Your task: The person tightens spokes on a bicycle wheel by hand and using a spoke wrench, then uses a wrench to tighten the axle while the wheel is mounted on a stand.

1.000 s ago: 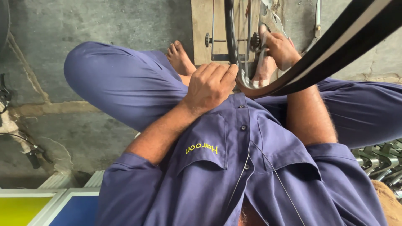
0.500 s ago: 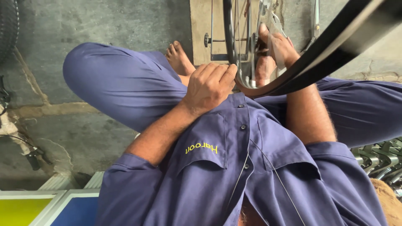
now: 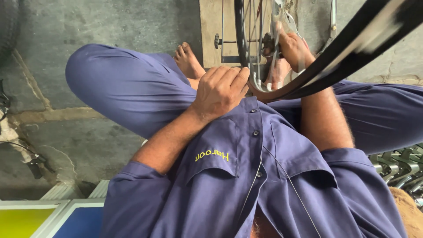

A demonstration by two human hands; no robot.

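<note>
Wheel work | your left hand (image 3: 220, 90) pinching the wheel rim (image 3: 241, 53) over your lap | right hand (image 3: 296, 49) at the hub (image 3: 268, 43), grip hidden, cannot tell | tyre (image 3: 352, 44) loose | likely mid tyre handling; next move needs a steady rim.

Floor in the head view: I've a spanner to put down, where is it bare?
Bare concrete floor lies beyond the left knee and below that thigh, up to the cable. Crowded: the lap, where left hand and right hand meet the wheel, and the metal parts at right.
</note>
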